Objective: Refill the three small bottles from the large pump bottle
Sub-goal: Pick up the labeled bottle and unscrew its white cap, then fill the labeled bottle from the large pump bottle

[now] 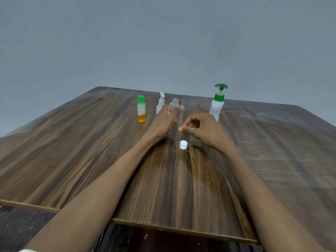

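My left hand [165, 119] grips a small clear bottle [173, 105] with its neck uncapped, standing upright on the table. Its white cap [183, 144] lies on the table just in front of my hands. My right hand [200, 128] hovers beside it with fingers curled, holding nothing. To the left stands a small green-capped bottle [141, 109] with orange liquid at its bottom. A small clear flip-top bottle [160, 102] with its lid open stands behind my left hand. The large white pump bottle [217, 104] with green pump stands at the right.
All stands on a dark wood-grain table [91, 151] against a plain grey wall. The table's near edge [181, 228] runs below my forearms, and the right side shows pale scuff marks.
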